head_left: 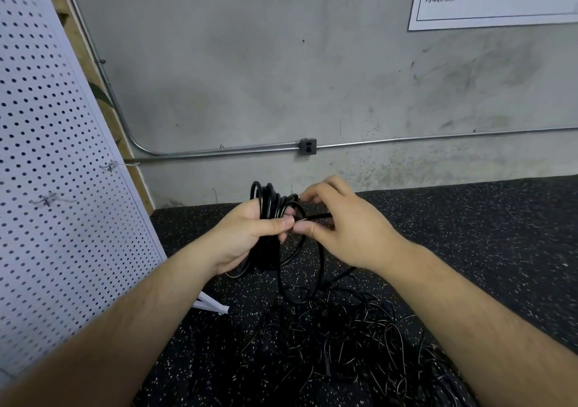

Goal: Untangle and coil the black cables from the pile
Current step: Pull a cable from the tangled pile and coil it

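Note:
My left hand [250, 234] grips a bundle of black cable loops [270, 202] held up in front of me, thumb pressed across the strands. My right hand [341, 228] is beside it, fingers curled, pinching a black strand [319, 216] that runs out from the coil. A long loop [300, 281] hangs from the hands down to a tangled pile of black cables [359, 344] on the floor between my forearms.
The floor [469, 234] is black speckled rubber. A white pegboard panel [56, 188] leans at the left, its white foot [212, 305] by the pile. A concrete wall [281, 78] with a metal conduit and a socket box [307, 146] stands behind.

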The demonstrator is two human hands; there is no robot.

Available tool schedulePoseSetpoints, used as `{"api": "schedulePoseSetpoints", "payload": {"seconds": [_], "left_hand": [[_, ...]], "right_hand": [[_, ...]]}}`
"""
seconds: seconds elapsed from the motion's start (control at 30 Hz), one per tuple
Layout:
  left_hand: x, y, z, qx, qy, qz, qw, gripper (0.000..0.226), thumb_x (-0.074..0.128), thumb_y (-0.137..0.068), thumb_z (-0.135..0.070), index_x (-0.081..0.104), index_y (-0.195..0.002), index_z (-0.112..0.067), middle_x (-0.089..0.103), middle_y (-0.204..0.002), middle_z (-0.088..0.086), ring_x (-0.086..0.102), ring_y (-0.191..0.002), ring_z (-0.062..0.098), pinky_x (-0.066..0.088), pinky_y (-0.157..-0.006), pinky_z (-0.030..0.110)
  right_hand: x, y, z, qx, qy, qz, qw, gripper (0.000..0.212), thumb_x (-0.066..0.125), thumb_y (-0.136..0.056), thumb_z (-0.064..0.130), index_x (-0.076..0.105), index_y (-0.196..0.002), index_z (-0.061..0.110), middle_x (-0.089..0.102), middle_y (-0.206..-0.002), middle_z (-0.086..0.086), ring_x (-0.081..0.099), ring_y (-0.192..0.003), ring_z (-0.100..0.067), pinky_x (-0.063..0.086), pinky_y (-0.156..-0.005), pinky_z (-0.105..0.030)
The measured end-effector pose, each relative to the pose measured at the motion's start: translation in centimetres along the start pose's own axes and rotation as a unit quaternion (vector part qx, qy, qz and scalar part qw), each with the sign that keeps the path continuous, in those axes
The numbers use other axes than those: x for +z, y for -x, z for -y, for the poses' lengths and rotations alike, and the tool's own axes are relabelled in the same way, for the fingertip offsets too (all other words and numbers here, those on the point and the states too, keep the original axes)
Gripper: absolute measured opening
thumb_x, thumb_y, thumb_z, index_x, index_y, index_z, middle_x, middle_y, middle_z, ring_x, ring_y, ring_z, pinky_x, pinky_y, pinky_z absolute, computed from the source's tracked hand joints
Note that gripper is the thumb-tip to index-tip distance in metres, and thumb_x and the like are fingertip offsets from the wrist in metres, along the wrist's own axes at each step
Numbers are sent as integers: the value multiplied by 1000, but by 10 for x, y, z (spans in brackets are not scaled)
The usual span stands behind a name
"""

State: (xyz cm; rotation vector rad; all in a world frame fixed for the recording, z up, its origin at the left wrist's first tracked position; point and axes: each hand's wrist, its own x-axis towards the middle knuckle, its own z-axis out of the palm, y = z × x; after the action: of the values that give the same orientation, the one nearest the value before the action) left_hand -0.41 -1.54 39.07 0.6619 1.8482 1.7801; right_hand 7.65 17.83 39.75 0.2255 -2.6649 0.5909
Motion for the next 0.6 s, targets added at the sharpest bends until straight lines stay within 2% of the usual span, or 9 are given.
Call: {"api": "schedulePoseSetpoints", "payload": {"seconds": [0.07,0.1,0.17,0.23,0.3,0.37,0.47,0.53,0.6], "left_hand": [[-2,0,-1,-9,40,13,999,36,74,-79,-18,66,-112,-5,67,-77,5,60,-73,16,51,-76,31],[-2,0,-1,-12,53,23,998,35,75,-82,-17,66,-112,-3,67,-78,5,60,-73,16,51,-77,32],[-1,-1,0,-10,67,37,997,34,78,-85,-20,65,-112,-2,64,-76,5,58,-72,17,52,-76,32],[-1,-2,0,-2,70,35,997,28,77,-86,-20,67,-107,-5,61,-76,7,58,-74,18,52,-75,32],[-3,-3,-1,-2,69,29,997,17,77,-87,-18,70,-99,-8,63,-80,6,59,-77,19,53,-74,33],[-5,-3,-1,-8,66,34,997,16,75,-85,-20,68,-94,-9,62,-78,5,58,-74,17,51,-71,33],[-4,-5,1,-12,81,23,996,17,75,-86,-17,67,-97,-6,63,-78,4,59,-73,16,54,-72,32],[-3,-8,3,-9,105,-19,994,15,74,-89,-10,68,-101,-4,65,-80,4,59,-73,16,55,-77,34],[-4,-11,3,0,108,-82,991,14,69,-93,-7,68,-106,-3,68,-83,5,62,-74,16,55,-81,37]], "right_hand": [[-1,0,-7,38,-39,22,998,68,64,-78,72,51,-133,34,44,-129,16,58,-117,-9,56,-91,-40],[0,1,-10,51,-68,29,996,65,68,-79,68,53,-132,33,45,-127,16,56,-118,-7,53,-95,-39],[1,2,-13,64,-140,25,988,45,75,-83,52,60,-120,30,54,-118,11,57,-111,-5,50,-98,-35],[-3,0,-12,75,-223,16,972,25,80,-85,37,64,-102,28,63,-104,9,61,-97,-5,50,-88,-28],[-8,-2,-11,86,-267,9,960,10,76,-89,27,67,-90,23,67,-89,11,61,-80,-1,46,-77,-21],[-11,-3,-12,78,-233,-3,969,8,73,-92,24,69,-86,21,69,-86,10,60,-76,-2,48,-76,-23],[-15,-1,-12,44,-183,16,982,6,73,-93,28,72,-92,22,70,-94,9,63,-89,-3,51,-85,-22],[-20,-1,-13,27,-152,30,988,7,72,-93,29,73,-94,22,68,-98,10,62,-94,-2,48,-88,-19],[-26,-1,-12,16,-84,43,995,8,69,-95,31,72,-95,24,65,-100,11,60,-95,-5,49,-88,-24]]}}
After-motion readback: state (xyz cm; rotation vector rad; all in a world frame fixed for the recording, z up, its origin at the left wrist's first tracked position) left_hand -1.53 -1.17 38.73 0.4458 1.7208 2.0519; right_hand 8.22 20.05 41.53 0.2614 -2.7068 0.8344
